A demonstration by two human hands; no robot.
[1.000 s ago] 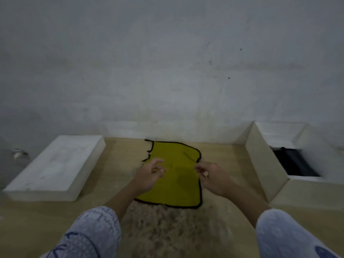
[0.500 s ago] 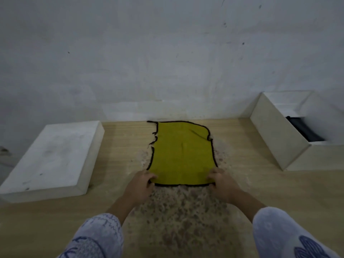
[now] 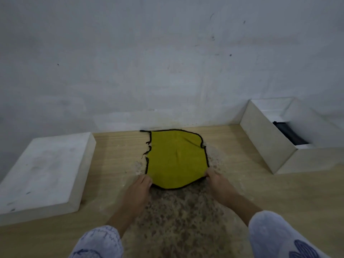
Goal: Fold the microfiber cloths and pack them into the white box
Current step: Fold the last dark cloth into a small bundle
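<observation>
Both hands are pinching the near corners of the yellow microfiber cloth (image 3: 176, 161), left hand (image 3: 138, 190) on the left corner, right hand (image 3: 218, 184) on the right. Cloth lies mid-frame on the wooden worktop (image 3: 115, 161). Open white box (image 3: 270, 138) sits at right with something dark inside; its lid (image 3: 44, 170) is at left.

The light is dim and even, with a cool grey tone on the wall (image 3: 167, 62). No glare shows. Soft, weak shadows lie beside the white box (image 3: 270, 146). The whole picture is a little soft, and the sleeves (image 3: 279, 237) below the box are blurred. Straight edges bend near the borders.
</observation>
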